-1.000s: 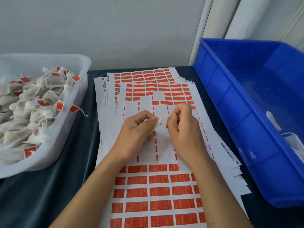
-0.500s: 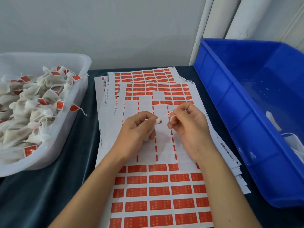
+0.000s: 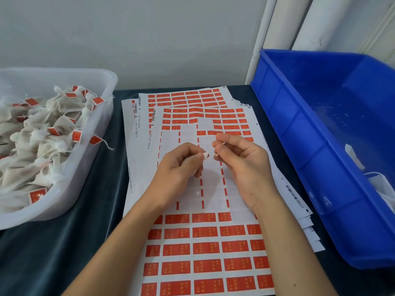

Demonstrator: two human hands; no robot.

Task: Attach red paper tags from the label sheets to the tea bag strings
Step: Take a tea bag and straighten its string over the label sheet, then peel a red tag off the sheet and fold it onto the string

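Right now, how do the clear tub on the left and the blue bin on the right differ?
The clear tub is translucent white and piled high with tagged tea bags; the blue bin is opaque, looks larger, and holds only a few white pieces at its near end. Both are plastic and flank the label sheets.

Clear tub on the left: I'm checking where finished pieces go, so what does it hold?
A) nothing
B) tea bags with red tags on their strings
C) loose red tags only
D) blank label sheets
B: the clear tub is heaped with pale tea bags, many showing a red tag at the string end.
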